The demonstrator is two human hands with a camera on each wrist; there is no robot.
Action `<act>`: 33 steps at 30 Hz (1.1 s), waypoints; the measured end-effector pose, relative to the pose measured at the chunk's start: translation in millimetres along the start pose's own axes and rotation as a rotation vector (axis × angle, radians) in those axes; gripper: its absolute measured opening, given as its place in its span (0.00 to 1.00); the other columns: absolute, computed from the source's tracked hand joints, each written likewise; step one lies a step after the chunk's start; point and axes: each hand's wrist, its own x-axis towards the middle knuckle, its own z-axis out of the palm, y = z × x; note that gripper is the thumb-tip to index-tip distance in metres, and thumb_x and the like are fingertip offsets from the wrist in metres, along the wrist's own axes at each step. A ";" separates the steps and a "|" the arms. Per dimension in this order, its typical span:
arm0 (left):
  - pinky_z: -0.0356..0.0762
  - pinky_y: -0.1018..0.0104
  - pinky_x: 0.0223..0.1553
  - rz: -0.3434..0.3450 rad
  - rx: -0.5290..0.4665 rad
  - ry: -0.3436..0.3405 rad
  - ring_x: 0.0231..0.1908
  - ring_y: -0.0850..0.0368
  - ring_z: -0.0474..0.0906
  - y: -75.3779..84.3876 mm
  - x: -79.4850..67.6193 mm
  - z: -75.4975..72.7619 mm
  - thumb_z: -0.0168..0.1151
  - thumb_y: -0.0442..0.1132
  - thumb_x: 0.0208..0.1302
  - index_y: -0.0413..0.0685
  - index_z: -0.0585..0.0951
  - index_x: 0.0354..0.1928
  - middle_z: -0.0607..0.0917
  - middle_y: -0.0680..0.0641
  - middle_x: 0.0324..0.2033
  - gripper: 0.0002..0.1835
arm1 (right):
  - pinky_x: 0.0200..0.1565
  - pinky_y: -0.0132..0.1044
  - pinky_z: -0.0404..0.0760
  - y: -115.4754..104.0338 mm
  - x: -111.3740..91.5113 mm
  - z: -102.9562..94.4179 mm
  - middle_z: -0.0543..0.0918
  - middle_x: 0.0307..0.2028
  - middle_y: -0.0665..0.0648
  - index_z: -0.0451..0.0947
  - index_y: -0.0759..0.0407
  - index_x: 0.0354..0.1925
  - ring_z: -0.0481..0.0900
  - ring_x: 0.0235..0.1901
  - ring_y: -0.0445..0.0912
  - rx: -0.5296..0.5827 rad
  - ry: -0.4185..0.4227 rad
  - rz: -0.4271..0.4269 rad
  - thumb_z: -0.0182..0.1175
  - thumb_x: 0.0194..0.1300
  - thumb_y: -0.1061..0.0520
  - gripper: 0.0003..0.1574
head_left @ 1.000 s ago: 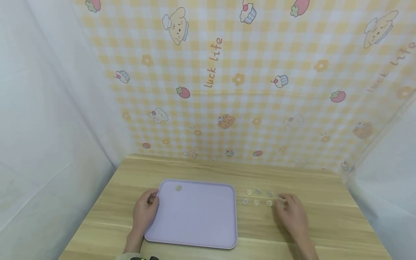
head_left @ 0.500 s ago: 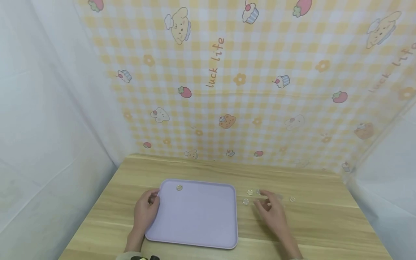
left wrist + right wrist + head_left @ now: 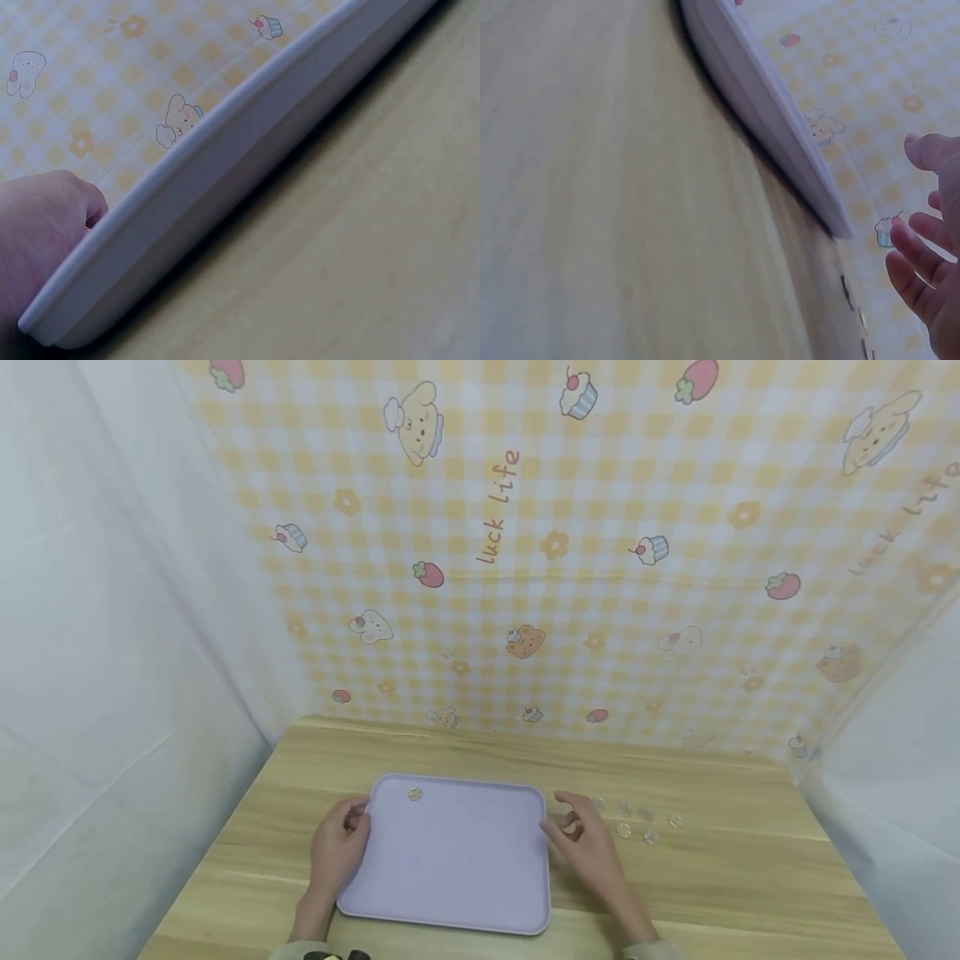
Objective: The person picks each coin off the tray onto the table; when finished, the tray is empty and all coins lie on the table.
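Observation:
A lilac rectangular tray point(image 3: 457, 860) lies on the wooden table. At its left rim my left hand point(image 3: 337, 847) holds the edge, with fingers curled; in the left wrist view part of this hand point(image 3: 37, 232) shows behind the tray wall point(image 3: 202, 187). Beside the right rim is my right hand point(image 3: 588, 847), thumb and fingers spread apart and loosely bent. The right wrist view shows nothing between the fingers of this hand point(image 3: 934, 240). One small round shiny disc point(image 3: 416, 794) sits in the tray's far left corner. Several similar discs point(image 3: 624, 831) lie to the right of my right hand.
Behind the wooden table point(image 3: 720, 877) hangs a yellow checked cloth point(image 3: 465, 602) with cartoon prints. White cloth walls point(image 3: 112, 693) stand at both sides. In the right wrist view, a few discs point(image 3: 846, 291) appear edge-on past the tray's corner.
My right hand has moved left, from the far side of the discs over to the tray's right rim, uncovering discs on the right and hiding those on the left. My left hand stays put.

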 end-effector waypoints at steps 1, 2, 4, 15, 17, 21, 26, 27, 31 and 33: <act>0.77 0.74 0.34 -0.003 -0.001 -0.001 0.33 0.61 0.76 0.2 0.0 0.2 0.62 0.33 0.64 0.44 0.83 0.51 0.86 0.47 0.38 0.14 | 0.32 0.30 0.81 -1.9 1.3 1.5 0.80 0.55 0.61 0.75 0.61 0.61 0.78 0.35 0.44 0.001 -0.003 -0.005 0.73 0.57 0.53 0.35; 0.77 0.74 0.34 -0.004 -0.002 -0.002 0.33 0.61 0.76 0.1 -0.1 0.4 0.62 0.33 0.64 0.44 0.83 0.51 0.86 0.47 0.38 0.14 | 0.32 0.29 0.80 -3.8 2.6 3.0 0.80 0.55 0.61 0.75 0.61 0.61 0.78 0.36 0.45 0.003 -0.008 -0.008 0.73 0.57 0.53 0.35; 0.76 0.74 0.34 -0.006 -0.004 -0.004 0.33 0.61 0.76 0.2 -0.3 0.4 0.62 0.33 0.64 0.44 0.83 0.51 0.86 0.47 0.37 0.14 | 0.33 0.29 0.80 -8.4 4.9 6.3 0.81 0.53 0.61 0.75 0.60 0.61 0.78 0.36 0.45 0.015 -0.021 0.001 0.73 0.57 0.53 0.35; 0.76 0.74 0.34 -0.016 -0.021 -0.015 0.33 0.61 0.76 3.6 -0.5 -2.3 0.61 0.31 0.64 0.43 0.83 0.52 0.86 0.45 0.39 0.14 | 0.36 0.30 0.79 -31.1 20.1 42.1 0.81 0.55 0.59 0.74 0.55 0.62 0.78 0.40 0.44 -0.024 -0.094 -0.013 0.72 0.59 0.48 0.35; 0.76 0.74 0.34 -0.020 -0.020 -0.016 0.33 0.61 0.76 3.4 -0.6 -1.9 0.61 0.32 0.64 0.43 0.83 0.52 0.86 0.45 0.39 0.14 | 0.36 0.30 0.78 -34.8 23.0 51.3 0.81 0.56 0.59 0.75 0.56 0.62 0.78 0.40 0.45 -0.025 -0.103 -0.030 0.72 0.59 0.47 0.35; 0.77 0.74 0.35 -0.027 -0.013 -0.016 0.34 0.60 0.77 -1.0 0.5 -1.3 0.61 0.33 0.64 0.44 0.83 0.53 0.87 0.46 0.39 0.15 | 0.35 0.29 0.77 -40.2 29.9 69.6 0.81 0.57 0.59 0.75 0.57 0.61 0.78 0.38 0.44 -0.021 -0.140 -0.035 0.71 0.60 0.47 0.34; 0.77 0.73 0.35 -0.033 -0.006 -0.020 0.36 0.58 0.78 -6.2 1.3 -1.2 0.61 0.34 0.65 0.44 0.82 0.53 0.86 0.46 0.40 0.15 | 0.34 0.28 0.78 -46.3 41.5 87.4 0.80 0.57 0.57 0.75 0.56 0.62 0.78 0.37 0.42 -0.001 -0.188 0.026 0.70 0.61 0.44 0.35; 0.77 0.73 0.35 -0.037 -0.004 -0.018 0.36 0.58 0.78 -6.9 1.2 -1.1 0.61 0.34 0.65 0.45 0.83 0.53 0.86 0.47 0.39 0.15 | 0.34 0.28 0.78 -47.8 43.6 90.5 0.80 0.58 0.57 0.75 0.57 0.62 0.78 0.38 0.42 0.002 -0.198 0.034 0.69 0.61 0.43 0.35; 0.77 0.73 0.36 -0.037 -0.004 -0.023 0.36 0.58 0.78 -7.1 1.5 -0.5 0.60 0.34 0.65 0.45 0.82 0.54 0.86 0.47 0.40 0.15 | 0.33 0.29 0.78 -52.2 48.9 100.7 0.79 0.58 0.58 0.74 0.58 0.63 0.78 0.38 0.42 0.024 -0.217 0.050 0.69 0.62 0.43 0.36; 0.78 0.72 0.37 -0.041 -0.009 -0.027 0.37 0.58 0.78 -6.7 1.6 -0.4 0.60 0.35 0.65 0.46 0.82 0.54 0.86 0.47 0.40 0.15 | 0.33 0.29 0.78 -53.8 49.7 105.3 0.80 0.57 0.58 0.75 0.58 0.62 0.78 0.38 0.42 0.024 -0.217 0.052 0.69 0.61 0.44 0.35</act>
